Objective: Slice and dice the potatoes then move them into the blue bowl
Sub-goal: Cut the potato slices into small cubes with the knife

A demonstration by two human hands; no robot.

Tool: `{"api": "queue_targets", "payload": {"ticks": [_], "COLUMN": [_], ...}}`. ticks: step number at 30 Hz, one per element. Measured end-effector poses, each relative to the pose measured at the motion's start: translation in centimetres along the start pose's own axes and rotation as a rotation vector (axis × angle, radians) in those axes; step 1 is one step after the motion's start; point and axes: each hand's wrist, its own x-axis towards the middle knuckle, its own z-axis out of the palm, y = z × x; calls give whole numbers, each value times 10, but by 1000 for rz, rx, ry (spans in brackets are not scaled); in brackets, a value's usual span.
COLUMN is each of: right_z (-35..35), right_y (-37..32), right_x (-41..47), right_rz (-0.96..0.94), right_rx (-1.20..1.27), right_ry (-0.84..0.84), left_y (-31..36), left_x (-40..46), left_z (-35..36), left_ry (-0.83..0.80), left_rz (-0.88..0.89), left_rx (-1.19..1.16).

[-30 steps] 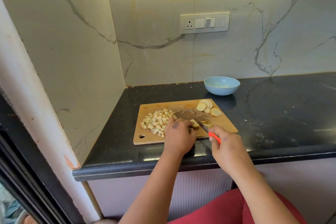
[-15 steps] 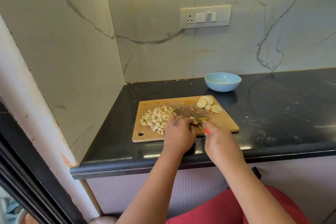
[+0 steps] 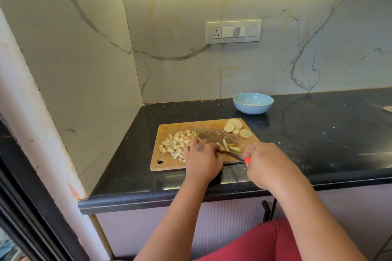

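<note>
Cutting board (image 3: pixel 169 165) sits near the table's (image 3: pixel 318 144) front edge, open black surface to its right. Blue bowl (image 3: pixel 253 103) behind the board, apart. Left hand (image 3: pixel 202 155) curled over potato strips (image 3: pixel 228 146) beside the diced pile (image 3: pixel 177 143); slices (image 3: pixel 237 129) at the far corner. Right hand (image 3: pixel 267 161) grips the knife (image 3: pixel 237 156), blade low.

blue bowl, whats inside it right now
The round light blue bowl on the black countertop shows only a pale smear on its inner floor; no potato pieces visible. Its near inner wall is hidden by the rim.
</note>
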Motion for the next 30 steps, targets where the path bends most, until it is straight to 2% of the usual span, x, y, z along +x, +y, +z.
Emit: {"api": "queue_targets", "payload": {"ticks": [2,6,8,16,25,30], "right_z": [-1,20,35,57,57,55], "right_y": [10,16,14,11,10,1], "right_x": [-11,-19,-15,-1,6,17], "right_rz": [-43,-151,-206,-186,-155,-85], "right_rx": [9,198,258,217,203,169], "right_ry": [40,305,378,283,257,194], "left_y": [-1,-3,-3,-2,-2,-2], "left_x": [0,-2,-3,-5,-4,-4], "left_z": [0,-1,-1,-4,-3,-4], "left_ry": [-8,-10,1,20,5,0], "left_rz": [-5,-24,-30,-5,2,5], "left_rx": [-12,-49,-59,-25,16,21]}}
